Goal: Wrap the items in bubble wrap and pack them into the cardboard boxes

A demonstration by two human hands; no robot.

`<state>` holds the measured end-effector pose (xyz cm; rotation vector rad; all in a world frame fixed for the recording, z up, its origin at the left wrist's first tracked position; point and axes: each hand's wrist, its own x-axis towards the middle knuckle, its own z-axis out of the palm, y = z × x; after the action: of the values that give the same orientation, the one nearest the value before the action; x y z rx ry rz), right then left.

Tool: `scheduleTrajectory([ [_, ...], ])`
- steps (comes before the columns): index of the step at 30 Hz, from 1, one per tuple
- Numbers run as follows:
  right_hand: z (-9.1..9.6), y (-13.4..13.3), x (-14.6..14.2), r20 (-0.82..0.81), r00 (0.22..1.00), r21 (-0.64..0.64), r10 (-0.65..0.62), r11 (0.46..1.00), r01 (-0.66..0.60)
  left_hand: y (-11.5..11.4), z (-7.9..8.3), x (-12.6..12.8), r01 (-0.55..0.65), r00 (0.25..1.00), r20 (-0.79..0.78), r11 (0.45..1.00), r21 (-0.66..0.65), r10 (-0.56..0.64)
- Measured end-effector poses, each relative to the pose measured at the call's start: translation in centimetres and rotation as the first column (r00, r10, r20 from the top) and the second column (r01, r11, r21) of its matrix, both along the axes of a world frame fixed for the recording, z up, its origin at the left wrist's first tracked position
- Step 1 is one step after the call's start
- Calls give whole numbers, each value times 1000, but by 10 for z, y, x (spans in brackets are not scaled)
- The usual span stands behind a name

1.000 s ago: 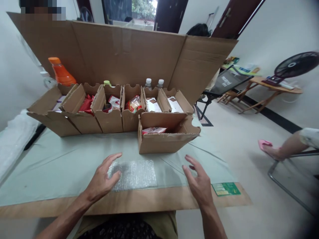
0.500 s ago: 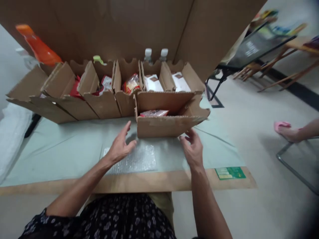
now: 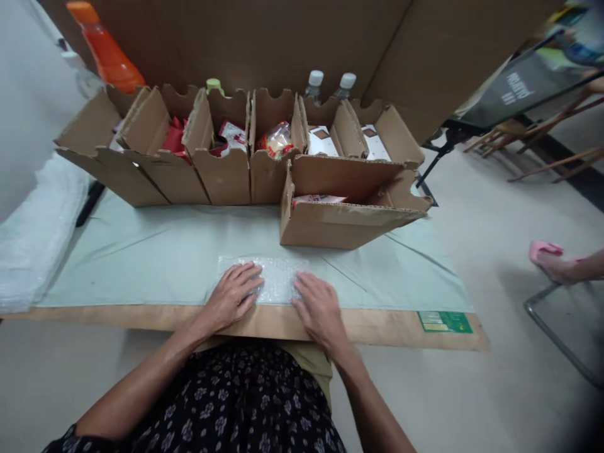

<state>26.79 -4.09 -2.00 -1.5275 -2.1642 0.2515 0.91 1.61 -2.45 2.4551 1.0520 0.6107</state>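
Both bare forearms (image 3: pixel 141 376) angled inward from below; the left hand (image 3: pixel 234 292) and right hand (image 3: pixel 319 308) lay palm down, apart, fingers (image 3: pixel 245 270) loosely bent.

At the back of the table (image 3: pixel 387 328), a bright orange bottle (image 3: pixel 109 55) stood on the left before a tall brown cardboard panel (image 3: pixel 255 44), with a pale green cap (image 3: pixel 214 85) and two white-capped clear bottles (image 3: pixel 314 87) showing farther right. Over on the right I could see a dark chair (image 3: pixel 523 82) with white lettering, a low wooden stool (image 3: pixel 503 134) beyond it. Nearer, somebody's foot (image 3: pixel 559 267) wore a pink sandal (image 3: pixel 542 249), and a green printed card (image 3: pixel 446 321) lay flat on the table's bare edge.
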Motion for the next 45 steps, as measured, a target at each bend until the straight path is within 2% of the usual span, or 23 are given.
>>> scheduleTrajectory([
  [2, 4, -15, 32, 5, 996, 49, -87, 995, 87, -2, 2, -5, -2, 999, 47, 1000, -3, 2],
  [5, 15, -27, 53, 42, 996, 53, -80, 996, 78, -11, 13, -13, -50, 992, 115, 998, 34, 46],
  [10, 13, -2, 29, 102, 990, -14, 93, 996, -92, -32, 28, -35, -151, 985, 100, 983, 108, 140],
  [13, 15, 10, 18, 45, 991, 43, 124, 991, -126, -43, 28, -39, -195, 977, 102, 975, 102, 185],
  [16, 30, 3, 13, -91, 986, 123, 141, 984, -130, -46, 22, -34, -207, 977, 81, 973, 101, 200],
  [19, 48, -14, 2, -226, 964, 164, 141, 981, -105, -32, 18, -30, -231, 972, 77, 958, 170, 221],
  [22, 56, -30, -22, -258, 959, 218, 120, 974, -64, 0, 23, -25, -251, 967, 122, 926, 281, 225],
  [24, 55, -36, -43, -234, 962, 245, 140, 966, -81, 26, 27, -22, -230, 972, 119, 918, 322, 201],
  [26, 49, -40, -63, -209, 958, 213, 195, 966, -150, 48, 27, -23, -205, 979, 75, 928, 311, 191],
  [29, 37, -42, -75, -223, 941, 105, 254, 966, -236, 58, 21, -38, -205, 976, -17, 947, 246, 216],
  [32, 27, -41, -66, -205, 954, 65, 219, 976, -210, 35, 14, -66, -223, 970, -41, 944, 245, 239],
  [36, 22, -30, -54, -81, 967, 4, 241, 970, -241, -25, 18, -85, -227, 973, 6, 950, 215, 231],
  [40, 18, -17, -68, 10, 938, -79, 348, 935, -346, -72, 23, -73, -168, 986, 13, 977, 131, 167],
  [43, 12, -14, -80, -10, 935, -24, 355, 935, -355, -85, 21, -62, -107, 994, 6, 986, 131, 107],
  [45, 11, -14, -84, -93, 936, 15, 339, 941, -339, -84, 19, -58, -149, 987, 80, 978, 143, 138],
])
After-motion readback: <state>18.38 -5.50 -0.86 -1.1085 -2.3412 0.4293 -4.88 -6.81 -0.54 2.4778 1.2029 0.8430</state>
